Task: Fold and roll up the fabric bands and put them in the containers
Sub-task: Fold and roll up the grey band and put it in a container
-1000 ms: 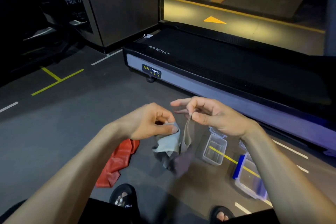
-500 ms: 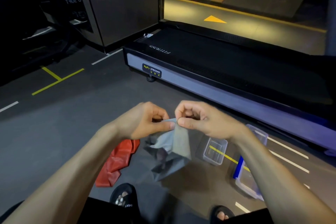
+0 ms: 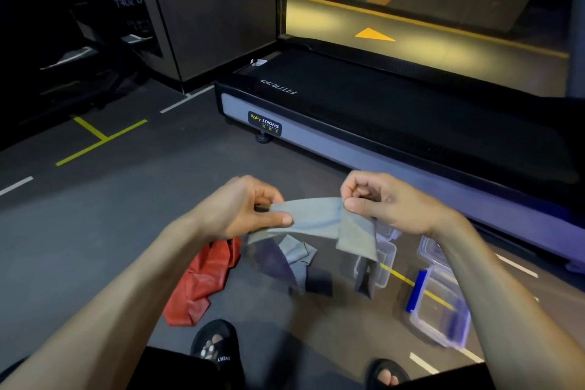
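A grey fabric band (image 3: pixel 311 217) is stretched between my hands above the floor. My left hand (image 3: pixel 240 207) pinches its left end between thumb and fingers. My right hand (image 3: pixel 384 199) pinches the right end, from which the rest of the band hangs down. A red band (image 3: pixel 202 282) lies crumpled on the floor below my left forearm. A small clear container (image 3: pixel 384 258) stands on the floor behind the hanging band. A larger clear container with blue clips (image 3: pixel 438 310) sits to its right.
A treadmill (image 3: pixel 364 123) lies across the floor just beyond my hands. My two sandalled feet (image 3: pixel 215 345) are at the bottom. Yellow and white lines mark the dark floor. A wall panel stands at the back left.
My hands have moved apart, pulling the bunched grey band out into a flat strip between them. Its free part now hangs from my right hand.
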`<state>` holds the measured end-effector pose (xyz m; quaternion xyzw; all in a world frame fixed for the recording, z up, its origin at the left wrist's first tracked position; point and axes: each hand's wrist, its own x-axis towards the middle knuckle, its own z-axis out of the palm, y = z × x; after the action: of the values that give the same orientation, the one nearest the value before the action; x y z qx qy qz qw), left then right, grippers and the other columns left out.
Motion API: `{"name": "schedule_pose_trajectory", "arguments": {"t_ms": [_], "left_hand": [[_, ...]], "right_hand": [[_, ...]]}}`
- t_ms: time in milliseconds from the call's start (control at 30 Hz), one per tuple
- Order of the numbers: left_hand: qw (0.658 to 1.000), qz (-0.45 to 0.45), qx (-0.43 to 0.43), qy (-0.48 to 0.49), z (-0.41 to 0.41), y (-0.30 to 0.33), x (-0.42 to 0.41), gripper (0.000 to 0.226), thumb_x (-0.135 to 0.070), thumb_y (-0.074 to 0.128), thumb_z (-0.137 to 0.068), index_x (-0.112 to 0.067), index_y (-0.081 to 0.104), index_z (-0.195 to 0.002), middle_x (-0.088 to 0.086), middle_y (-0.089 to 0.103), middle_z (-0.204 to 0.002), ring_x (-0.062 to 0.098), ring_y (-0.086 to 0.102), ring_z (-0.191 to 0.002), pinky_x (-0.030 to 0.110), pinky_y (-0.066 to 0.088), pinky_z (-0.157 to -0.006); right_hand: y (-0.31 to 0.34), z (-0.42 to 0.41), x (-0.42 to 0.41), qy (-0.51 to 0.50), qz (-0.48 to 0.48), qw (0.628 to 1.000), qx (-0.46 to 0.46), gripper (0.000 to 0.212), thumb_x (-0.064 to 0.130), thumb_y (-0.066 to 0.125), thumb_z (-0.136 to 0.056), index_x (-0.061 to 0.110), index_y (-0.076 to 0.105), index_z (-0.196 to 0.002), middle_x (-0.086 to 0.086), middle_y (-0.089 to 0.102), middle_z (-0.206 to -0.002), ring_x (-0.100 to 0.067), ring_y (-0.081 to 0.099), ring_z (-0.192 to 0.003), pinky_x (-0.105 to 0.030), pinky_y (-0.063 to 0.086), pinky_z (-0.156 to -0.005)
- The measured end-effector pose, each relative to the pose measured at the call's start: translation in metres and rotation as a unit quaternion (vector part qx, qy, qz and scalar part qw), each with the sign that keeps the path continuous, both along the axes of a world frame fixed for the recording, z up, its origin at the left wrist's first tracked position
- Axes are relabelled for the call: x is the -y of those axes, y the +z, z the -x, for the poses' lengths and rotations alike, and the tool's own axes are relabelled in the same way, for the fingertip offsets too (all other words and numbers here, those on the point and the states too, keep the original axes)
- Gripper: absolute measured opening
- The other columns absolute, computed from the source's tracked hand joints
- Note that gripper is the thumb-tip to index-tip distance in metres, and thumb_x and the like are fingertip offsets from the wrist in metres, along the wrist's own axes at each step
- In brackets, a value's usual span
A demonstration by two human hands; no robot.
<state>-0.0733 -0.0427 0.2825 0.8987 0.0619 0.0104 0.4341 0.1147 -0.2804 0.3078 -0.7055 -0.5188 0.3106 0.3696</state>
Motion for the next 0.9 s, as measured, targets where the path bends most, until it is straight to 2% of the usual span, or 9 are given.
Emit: {"name": "schedule_pose_trajectory", "arguments": {"t_ms": [67, 200, 367, 467, 533, 567, 667, 767, 900], "left_hand": [[1.000, 0.018, 0.011, -0.006, 0.001, 0.005, 0.002, 0.026, -0.051, 0.078, -0.084, -0.026, 0.075, -0.080, -0.005, 0.073, -0.072, 0.000, 0.058, -0.064, 0.022, 0.046, -0.063], [0.989, 0.143, 0.020, -0.040, 0.007, 0.020, 0.007, 0.016, -0.030, 0.071, -0.092, -0.016, 0.075, -0.086, -0.004, 0.074, -0.076, 0.003, 0.062, -0.069, 0.019, 0.047, -0.065], [0.990, 0.107, 0.087, -0.033, 0.008, 0.028, 0.012, 0.021, -0.035, 0.072, -0.094, -0.016, 0.075, -0.088, 0.012, 0.067, -0.071, 0.011, 0.056, -0.065, 0.029, 0.044, -0.060], [0.996, -0.015, 0.082, -0.024, 0.005, 0.030, 0.005, 0.029, -0.053, 0.069, -0.089, -0.024, 0.072, -0.087, 0.005, 0.065, -0.071, 0.009, 0.056, -0.062, 0.032, 0.045, -0.060], [0.985, -0.155, 0.071, -0.029, 0.006, 0.032, 0.003, 0.031, -0.059, 0.067, -0.087, -0.029, 0.065, -0.080, -0.002, 0.060, -0.066, 0.008, 0.053, -0.059, 0.031, 0.042, -0.058], [0.979, -0.184, 0.076, -0.033, 0.007, 0.035, 0.005, 0.031, -0.058, 0.069, -0.087, -0.029, 0.062, -0.077, -0.003, 0.057, -0.064, 0.010, 0.050, -0.058, 0.030, 0.040, -0.058], [0.989, -0.103, 0.103, -0.026, 0.006, 0.040, 0.002, 0.027, -0.044, 0.080, -0.086, -0.026, 0.063, -0.074, -0.004, 0.056, -0.061, 0.006, 0.049, -0.057, 0.029, 0.039, -0.055], [0.971, -0.224, 0.090, 0.000, 0.004, 0.034, -0.002, 0.043, -0.048, 0.078, -0.086, -0.031, 0.047, -0.063, -0.008, 0.047, -0.055, 0.011, 0.049, -0.057, 0.027, 0.034, -0.056], [0.992, -0.061, 0.109, 0.018, -0.004, 0.034, 0.001, 0.034, -0.041, 0.081, -0.085, -0.022, 0.059, -0.066, -0.010, 0.046, -0.057, 0.003, 0.038, -0.055, 0.021, 0.034, -0.054]], "right_hand": [[-0.001, -0.001, 0.002, -0.004, -0.002, 1.000, 0.001, 0.007, 0.015, 0.062, -0.102, 0.011, 0.060, -0.096, -0.009, 0.049, -0.074, -0.021, 0.035, -0.065, -0.029, 0.031, -0.059], [0.000, -0.002, 0.003, -0.005, -0.005, 1.000, 0.003, 0.006, 0.013, 0.062, -0.102, 0.009, 0.061, -0.097, -0.007, 0.052, -0.076, -0.019, 0.039, -0.067, -0.027, 0.033, -0.061], [0.000, -0.001, 0.001, -0.030, -0.040, 0.999, 0.010, 0.005, 0.014, 0.063, -0.102, 0.015, 0.063, -0.097, -0.002, 0.057, -0.079, -0.014, 0.046, -0.070, -0.025, 0.038, -0.065], [0.001, -0.001, -0.002, -0.043, -0.065, 0.997, 0.023, 0.004, 0.023, 0.065, -0.100, 0.022, 0.063, -0.096, -0.019, 0.058, -0.085, -0.030, 0.048, -0.072, -0.035, 0.039, -0.070], [0.002, 0.000, -0.004, -0.048, -0.074, 0.996, 0.022, 0.005, 0.024, 0.065, -0.099, 0.023, 0.063, -0.095, -0.021, 0.058, -0.087, -0.028, 0.049, -0.073, -0.038, 0.039, -0.070], [0.003, 0.000, -0.004, -0.048, -0.076, 0.996, 0.019, 0.005, 0.021, 0.065, -0.100, 0.022, 0.063, -0.095, -0.021, 0.059, -0.087, -0.025, 0.049, -0.074, -0.037, 0.039, -0.069], [0.008, 0.001, -0.006, -0.038, -0.088, 0.995, 0.024, 0.006, 0.016, 0.065, -0.101, 0.018, 0.063, -0.096, -0.021, 0.059, -0.086, -0.028, 0.047, -0.072, -0.035, 0.040, -0.068], [0.009, 0.005, -0.010, -0.024, -0.090, 0.995, 0.019, 0.006, 0.015, 0.066, -0.100, 0.017, 0.063, -0.096, -0.024, 0.058, -0.085, -0.033, 0.050, -0.070, -0.040, 0.040, -0.067], [0.007, 0.006, -0.013, -0.024, -0.081, 0.996, 0.034, 0.004, 0.017, 0.065, -0.100, 0.015, 0.063, -0.096, -0.024, 0.058, -0.087, -0.034, 0.052, -0.072, -0.040, 0.040, -0.070]]}}
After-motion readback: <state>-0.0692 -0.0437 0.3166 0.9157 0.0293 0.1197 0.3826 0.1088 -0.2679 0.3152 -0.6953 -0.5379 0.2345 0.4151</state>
